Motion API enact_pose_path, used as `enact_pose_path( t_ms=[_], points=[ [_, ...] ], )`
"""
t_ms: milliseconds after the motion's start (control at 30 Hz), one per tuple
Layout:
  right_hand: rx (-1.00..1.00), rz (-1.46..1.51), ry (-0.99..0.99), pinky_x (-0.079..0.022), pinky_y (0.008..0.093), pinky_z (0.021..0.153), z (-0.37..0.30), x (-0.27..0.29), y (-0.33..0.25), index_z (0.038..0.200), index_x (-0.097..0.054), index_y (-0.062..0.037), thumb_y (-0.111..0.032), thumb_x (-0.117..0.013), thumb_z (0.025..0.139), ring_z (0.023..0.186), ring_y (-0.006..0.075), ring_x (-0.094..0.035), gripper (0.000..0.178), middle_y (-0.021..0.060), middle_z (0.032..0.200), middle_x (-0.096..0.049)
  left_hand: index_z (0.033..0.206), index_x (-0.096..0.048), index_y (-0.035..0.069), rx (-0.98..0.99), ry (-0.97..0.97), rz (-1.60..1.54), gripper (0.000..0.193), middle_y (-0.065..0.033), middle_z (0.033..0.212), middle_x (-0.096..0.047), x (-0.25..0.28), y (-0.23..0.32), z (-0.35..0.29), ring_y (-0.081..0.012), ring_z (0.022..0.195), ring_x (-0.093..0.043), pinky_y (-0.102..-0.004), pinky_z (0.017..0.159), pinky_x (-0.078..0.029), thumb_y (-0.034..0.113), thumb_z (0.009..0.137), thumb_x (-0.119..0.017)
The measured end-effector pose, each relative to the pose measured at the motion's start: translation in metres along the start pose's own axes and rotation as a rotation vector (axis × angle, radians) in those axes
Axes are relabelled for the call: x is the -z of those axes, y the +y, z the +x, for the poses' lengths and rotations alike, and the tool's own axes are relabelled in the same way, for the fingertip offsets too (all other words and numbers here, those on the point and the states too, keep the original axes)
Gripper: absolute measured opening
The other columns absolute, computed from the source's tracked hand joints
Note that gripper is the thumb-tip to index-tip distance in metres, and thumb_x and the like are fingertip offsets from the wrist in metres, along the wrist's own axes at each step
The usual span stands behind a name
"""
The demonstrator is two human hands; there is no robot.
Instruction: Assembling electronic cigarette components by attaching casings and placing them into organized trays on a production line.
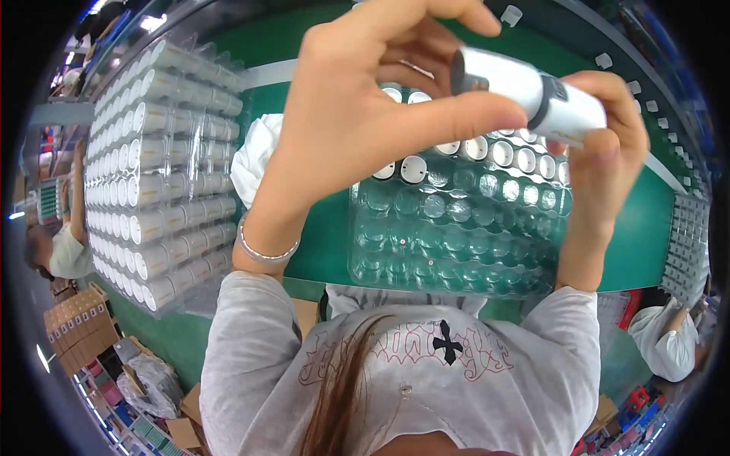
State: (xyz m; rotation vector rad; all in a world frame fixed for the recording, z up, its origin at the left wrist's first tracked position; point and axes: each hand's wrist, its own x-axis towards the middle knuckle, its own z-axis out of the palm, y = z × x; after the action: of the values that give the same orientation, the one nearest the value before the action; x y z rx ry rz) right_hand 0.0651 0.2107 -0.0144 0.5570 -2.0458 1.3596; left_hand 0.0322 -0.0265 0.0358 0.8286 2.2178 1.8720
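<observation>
A white cylinder (506, 80) with a dark band and a dark left end is held up tilted in front of me. My left hand (357, 114) has its thumb along the near side and curled fingers behind, while its index finger is raised. At the other end, the thumb and fingers of my right hand (612, 140) grip the white body. Beneath my hands lies a clear plastic tray (464, 262) with round pockets. Its far rows hold white round pieces (414, 169), partly hidden by my hands; the near pockets hold none.
Trays full of white cylinders (152, 197) are stacked high at the left of the green table (323, 228). Beside them sits a crumpled white bag (257, 156). Small white pieces (604, 61) line the far right strip. Other people (67, 251) are at both sides.
</observation>
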Motion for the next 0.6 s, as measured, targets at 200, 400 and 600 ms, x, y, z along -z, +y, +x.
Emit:
enact_pose_path(
  t_ms=[200, 400, 600],
  points=[
    [-0.547, 0.539, -0.22, -0.024, 0.015, 0.034, -0.005, -0.02, 0.017, 0.084, -0.048, -0.0068, -0.069, -0.052, 0.083, 0.04, 0.0004, -0.035, 0.062, -0.0007, 0.056, -0.048, 0.087, -0.055, 0.0, 0.222, -0.017, -0.436, 0.019, -0.0066, 0.066, -0.064, -0.002, -0.053, 0.011, -0.0069, 0.054, -0.059, -0.0169, 0.048, -0.046, 0.014, 0.089, -0.067],
    [-0.609, 0.541, -0.144, -0.024, 0.0153, 0.034, -0.007, -0.026, 0.016, 0.083, -0.045, -0.0081, -0.066, -0.049, 0.086, 0.04, 0.001, -0.034, 0.058, -0.0005, 0.055, -0.046, 0.081, -0.06, -0.001, 0.281, -0.106, -0.492, 0.034, -0.0121, 0.072, -0.066, -0.012, -0.064, 0.019, -0.0136, 0.053, -0.064, -0.0219, 0.046, -0.051, 0.031, 0.081, -0.074],
    [-0.565, 0.598, -0.181, -0.029, 0.0163, 0.04, -0.009, -0.019, 0.026, 0.088, -0.047, -0.0058, -0.061, -0.05, 0.089, 0.045, 0.0023, -0.037, 0.056, 0.0014, 0.064, -0.05, 0.075, -0.055, 0.002, 0.189, -0.069, -0.447, 0.045, -0.0132, 0.062, -0.064, -0.014, -0.062, 0.02, -0.0122, 0.045, -0.062, -0.0202, 0.041, -0.049, 0.044, 0.086, -0.067]
  ],
)
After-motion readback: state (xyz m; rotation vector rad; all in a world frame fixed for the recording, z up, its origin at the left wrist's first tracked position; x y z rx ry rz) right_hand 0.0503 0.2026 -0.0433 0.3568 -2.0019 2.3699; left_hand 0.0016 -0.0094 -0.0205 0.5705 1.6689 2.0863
